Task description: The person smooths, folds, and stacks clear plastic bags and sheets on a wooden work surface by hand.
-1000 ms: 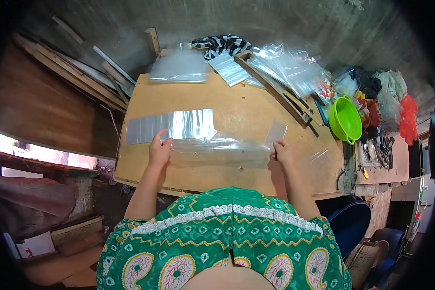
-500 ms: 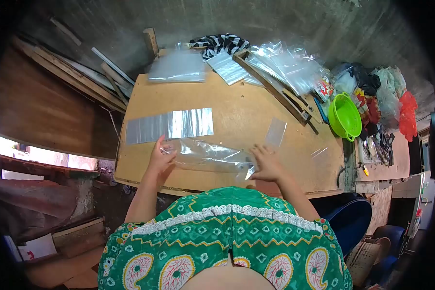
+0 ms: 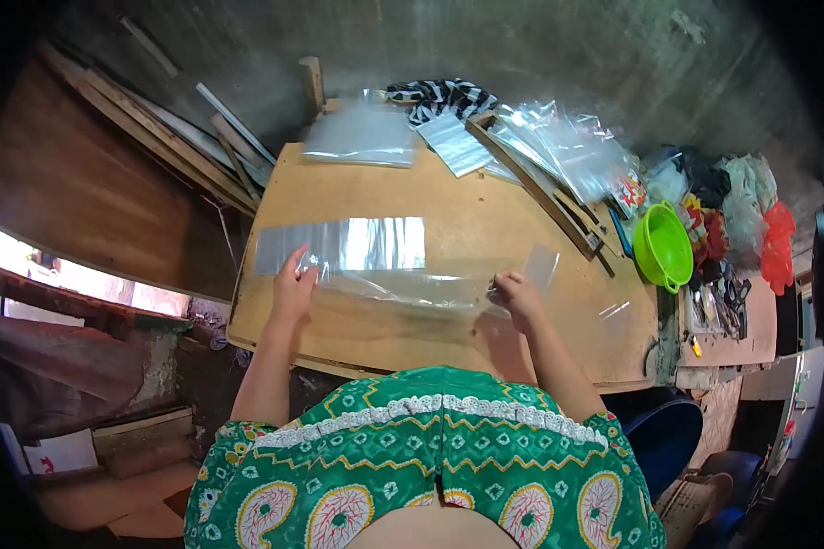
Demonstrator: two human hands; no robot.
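A clear plastic sheet [image 3: 403, 289] stretches between my two hands over the wooden table [image 3: 394, 343]. My left hand [image 3: 294, 285] pinches its left end, beside a row of flat clear plastic pieces [image 3: 357, 244] lying just behind it. With closed fingers, my right hand [image 3: 516, 298] grips the sheet's right end. A small clear rectangle [image 3: 541, 266] lies on the table just behind and to the right of my right hand.
A stack of clear sheets [image 3: 360, 134] lies at the table's back left. A wooden frame [image 3: 536, 189] and a heap of plastic [image 3: 572, 151] are at the back right. Beyond are a green basket [image 3: 663, 247] and a red bag [image 3: 777, 247].
My right hand opened at the sheet's right end half a second ago and is now closed on it again. The sheet is stretched out more, and the whole view has shifted slightly.
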